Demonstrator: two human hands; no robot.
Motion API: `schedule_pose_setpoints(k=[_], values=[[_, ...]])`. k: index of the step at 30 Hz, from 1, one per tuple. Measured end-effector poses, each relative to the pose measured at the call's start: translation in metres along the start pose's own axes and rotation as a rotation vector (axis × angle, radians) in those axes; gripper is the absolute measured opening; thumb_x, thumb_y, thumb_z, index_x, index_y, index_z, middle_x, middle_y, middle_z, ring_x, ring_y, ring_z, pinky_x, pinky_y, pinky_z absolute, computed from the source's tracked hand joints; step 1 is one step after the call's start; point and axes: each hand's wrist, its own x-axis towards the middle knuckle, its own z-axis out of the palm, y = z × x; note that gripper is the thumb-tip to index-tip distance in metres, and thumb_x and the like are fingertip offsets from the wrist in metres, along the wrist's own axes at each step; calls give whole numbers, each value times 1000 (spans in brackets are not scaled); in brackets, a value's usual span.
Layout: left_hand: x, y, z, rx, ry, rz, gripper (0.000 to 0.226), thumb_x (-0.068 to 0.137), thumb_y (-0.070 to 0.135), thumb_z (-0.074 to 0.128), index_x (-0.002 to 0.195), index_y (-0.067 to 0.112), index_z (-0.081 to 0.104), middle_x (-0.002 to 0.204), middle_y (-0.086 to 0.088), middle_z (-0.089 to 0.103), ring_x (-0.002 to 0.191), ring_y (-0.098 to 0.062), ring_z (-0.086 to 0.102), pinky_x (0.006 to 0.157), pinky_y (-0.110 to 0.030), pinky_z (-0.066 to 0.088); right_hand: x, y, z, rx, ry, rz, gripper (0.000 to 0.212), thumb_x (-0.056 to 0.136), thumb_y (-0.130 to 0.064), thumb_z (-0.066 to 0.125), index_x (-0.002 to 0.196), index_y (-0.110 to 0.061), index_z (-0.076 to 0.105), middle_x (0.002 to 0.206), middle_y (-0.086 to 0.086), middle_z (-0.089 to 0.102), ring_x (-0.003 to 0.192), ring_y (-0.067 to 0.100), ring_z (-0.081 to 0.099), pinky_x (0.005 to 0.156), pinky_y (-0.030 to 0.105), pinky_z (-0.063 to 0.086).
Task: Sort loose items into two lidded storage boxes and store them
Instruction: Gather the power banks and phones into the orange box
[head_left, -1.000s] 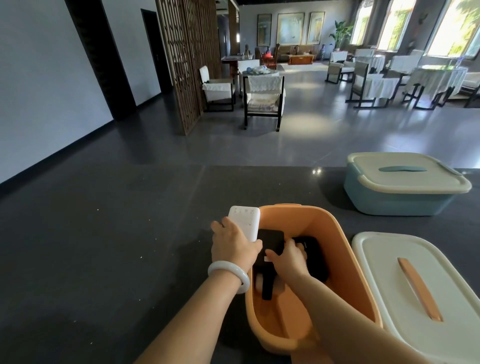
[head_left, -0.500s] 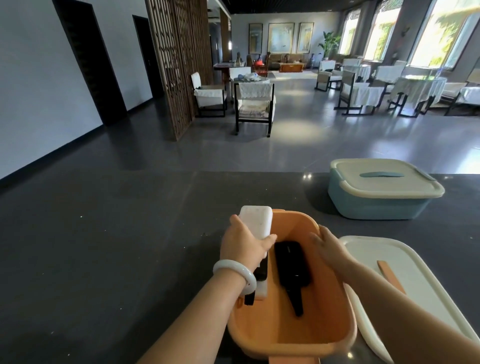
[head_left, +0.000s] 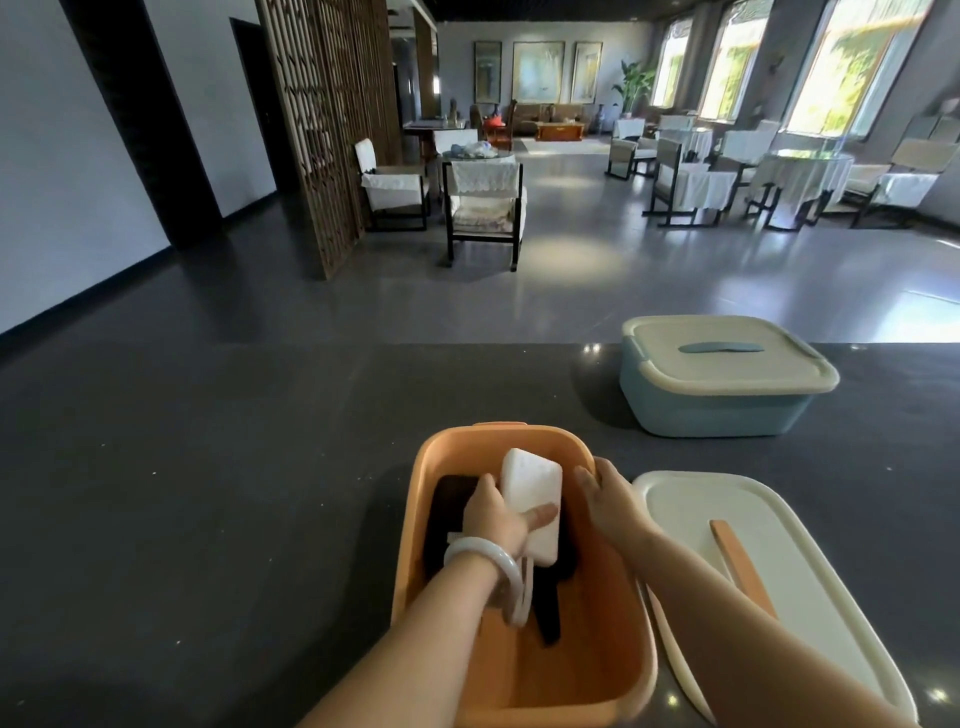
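The left hand (head_left: 491, 517), fingers wrapped round a white pack (head_left: 530, 483), holds it inside the orange box (head_left: 613, 649), while the right hand (head_left: 610, 501) clasps the 3 o'clock rim, evidently steadying it.

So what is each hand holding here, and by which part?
Left hand grips the white block by its near end, thumb across its face. Right hand holds the orange box by its right rim.
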Motion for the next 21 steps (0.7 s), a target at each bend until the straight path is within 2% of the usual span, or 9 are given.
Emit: schedule_pose_setpoints(k=[4,7,8,11,16,18,21], values=[[10,-3,9,-110,-38,-48,61,76,34,80,126,22,46,119,0,60,106,-23,60,93,-45,51,1,2,1,19,-2,-3,33,102,-38,38,129,-20,45,97,-12,53,79,2,51,74,25,40],[19,-6,16,-225,-87,-129,40,82,23,74,117,21,53,110,-1,65,89,-18,63,74,-35,53,1,3,0,25,-6,-18,31,102,-39,39,127,-21,45,92,-15,52,78,-1,51,62,17,38],[21,-6,18,-241,-102,-150,35,84,22,71,115,21,55,107,-1,66,88,-18,63,75,-36,53,1,3,0,27,-2,-24,30,102,-39,39,126,-22,46,92,-15,53,78,-2,51,60,15,36],[26,-11,24,-259,-124,-159,26,85,22,69,108,22,55,100,1,66,94,-21,64,89,-44,52,1,3,-1,37,1,-32,25,102,-38,39,121,-24,46,91,-16,54,78,-2,51,58,11,34],[32,-19,29,-258,-87,-82,19,85,23,71,93,27,54,90,8,63,97,-21,64,85,-38,50,0,4,0,66,-5,-37,24,102,-39,39,120,-25,46,96,-12,56,82,0,54,57,12,36],[31,-22,32,-241,-97,-48,19,88,24,68,102,28,56,96,8,64,102,-20,63,85,-37,49,0,4,0,65,-5,-35,23,102,-39,39,119,-25,46,93,-14,56,81,-1,53,56,12,35],[27,-24,32,-175,-81,11,36,91,29,64,124,29,50,115,6,61,109,-19,59,98,-43,47,0,4,0,71,-6,-27,23,102,-38,39,118,-24,46,91,-15,55,81,0,54,57,13,36]])
